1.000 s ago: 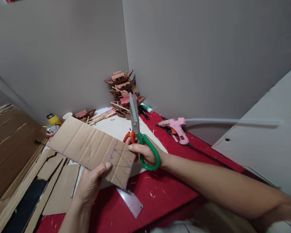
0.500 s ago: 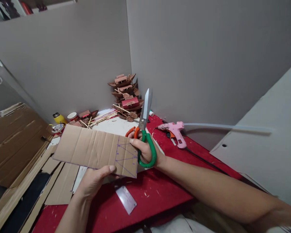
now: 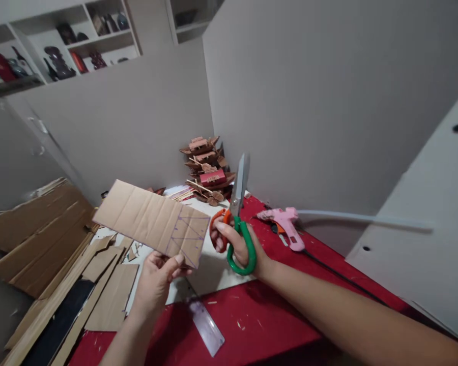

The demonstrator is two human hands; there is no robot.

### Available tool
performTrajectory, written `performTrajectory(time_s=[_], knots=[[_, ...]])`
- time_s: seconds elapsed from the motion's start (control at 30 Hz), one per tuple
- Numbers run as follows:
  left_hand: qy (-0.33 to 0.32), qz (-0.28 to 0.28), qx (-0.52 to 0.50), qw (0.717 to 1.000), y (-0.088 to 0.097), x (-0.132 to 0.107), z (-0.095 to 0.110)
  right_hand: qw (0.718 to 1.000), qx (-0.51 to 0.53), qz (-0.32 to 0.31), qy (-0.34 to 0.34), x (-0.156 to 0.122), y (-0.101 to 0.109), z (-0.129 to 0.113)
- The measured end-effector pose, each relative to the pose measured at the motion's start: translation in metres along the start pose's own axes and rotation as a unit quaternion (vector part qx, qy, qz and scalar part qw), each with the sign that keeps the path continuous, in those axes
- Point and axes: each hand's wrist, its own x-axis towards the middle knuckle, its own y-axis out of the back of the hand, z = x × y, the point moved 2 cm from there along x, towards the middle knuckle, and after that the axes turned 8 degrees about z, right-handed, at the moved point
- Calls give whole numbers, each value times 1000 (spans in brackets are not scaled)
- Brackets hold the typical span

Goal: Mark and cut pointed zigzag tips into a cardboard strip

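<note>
Your left hand [image 3: 158, 277] pinches the cardboard strip [image 3: 148, 218] by its bottom edge, up in the air left of the pink glue gun [image 3: 284, 226], purple lines facing you so they're readable, while your right hand [image 3: 238, 244], nearer the gun, grips the scissors [image 3: 237, 203], blades together, tips parked upward.

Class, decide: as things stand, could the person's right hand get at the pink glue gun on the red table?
Probably yes, but not freely: the glue gun lies just beyond the right hand with open table between, yet its fingers are closed around the scissors.
</note>
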Motion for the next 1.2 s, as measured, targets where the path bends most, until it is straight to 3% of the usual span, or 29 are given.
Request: performTrajectory(time_s=[0.2,0.27,0.33,0.47,0.77,1.2], knots=[[-128,49,-27,990,23,2,66,986,-78,-148,-9,-15,-6,7],[-161,59,-33,985,29,1,81,949,-169,-255,75,-23,-9,5],[-181,65,-35,981,33,0,88,919,-235,-296,113,-30,-10,3],[-182,57,7,982,37,3,82,892,-295,-317,129,-36,-12,0],[-115,35,27,992,33,16,49,878,-307,-355,93,-38,-12,3],[-83,33,12,996,24,15,42,872,-326,-356,77,-38,-15,5]])
